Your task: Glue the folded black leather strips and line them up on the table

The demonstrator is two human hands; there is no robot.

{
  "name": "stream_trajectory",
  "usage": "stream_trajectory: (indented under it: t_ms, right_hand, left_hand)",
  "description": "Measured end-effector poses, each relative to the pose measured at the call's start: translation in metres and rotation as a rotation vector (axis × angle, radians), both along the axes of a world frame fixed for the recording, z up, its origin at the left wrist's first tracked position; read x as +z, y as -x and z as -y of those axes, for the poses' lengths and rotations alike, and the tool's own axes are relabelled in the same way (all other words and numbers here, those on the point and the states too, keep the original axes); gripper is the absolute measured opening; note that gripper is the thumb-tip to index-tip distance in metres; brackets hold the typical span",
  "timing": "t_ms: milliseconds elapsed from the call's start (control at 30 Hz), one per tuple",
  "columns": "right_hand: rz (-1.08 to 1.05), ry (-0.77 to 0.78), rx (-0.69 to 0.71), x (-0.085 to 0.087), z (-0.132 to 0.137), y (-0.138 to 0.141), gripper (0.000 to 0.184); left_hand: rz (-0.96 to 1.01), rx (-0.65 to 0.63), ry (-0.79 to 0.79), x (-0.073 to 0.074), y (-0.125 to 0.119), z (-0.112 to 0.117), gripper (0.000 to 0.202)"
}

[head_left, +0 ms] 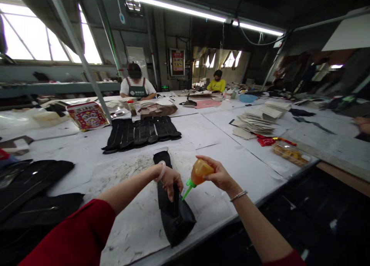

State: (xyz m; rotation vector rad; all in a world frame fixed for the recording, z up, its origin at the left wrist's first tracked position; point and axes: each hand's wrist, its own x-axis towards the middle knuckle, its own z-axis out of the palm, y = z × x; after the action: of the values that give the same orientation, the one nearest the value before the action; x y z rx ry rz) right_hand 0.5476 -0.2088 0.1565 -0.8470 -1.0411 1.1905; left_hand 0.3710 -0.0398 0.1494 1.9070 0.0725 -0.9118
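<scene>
A long black leather piece (173, 214) lies on the white worktable (219, 150) in front of me. My left hand (171, 181) presses down on it with curled fingers pinching its upper layer. My right hand (217, 174) is wrapped round an orange squeeze bottle (200, 171) tipped downward. The bottle's green nozzle (187, 189) points at the black piece just beside my left fingers.
A row of black leather pieces (141, 132) lies further back. More black material (31, 196) is piled at the left. Stacked card pieces (256, 121), a red packet (266, 141) and a snack tray (290, 153) sit at the right. Two other people work at the far side.
</scene>
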Motion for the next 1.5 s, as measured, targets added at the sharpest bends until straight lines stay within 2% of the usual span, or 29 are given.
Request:
stream_trajectory:
  t_ms: [333, 633, 867, 1333, 1500]
  right_hand:
    - [-0.109, -0.013, 0.015, -0.012, 0.007, -0.003, 0.071]
    - [-0.231, -0.023, 0.026, -0.017, 0.018, 0.000, 0.069]
    - [-0.320, -0.056, -0.006, -0.026, 0.025, 0.005, 0.068]
    - [-0.527, -0.019, -0.147, -0.052, 0.047, 0.022, 0.063]
    - [-0.603, -0.027, -0.307, -0.049, 0.058, 0.025, 0.058]
  left_hand:
    - [-0.044, 0.083, 0.023, 0.004, 0.010, -0.003, 0.039]
    - [-0.047, 0.171, 0.104, 0.011, 0.022, -0.009, 0.039]
    - [0.006, 0.201, 0.153, 0.015, 0.030, -0.015, 0.039]
    - [0.021, 0.308, 0.186, 0.020, 0.032, -0.019, 0.039]
    - [0.098, 0.323, 0.245, 0.027, 0.027, -0.027, 0.034]
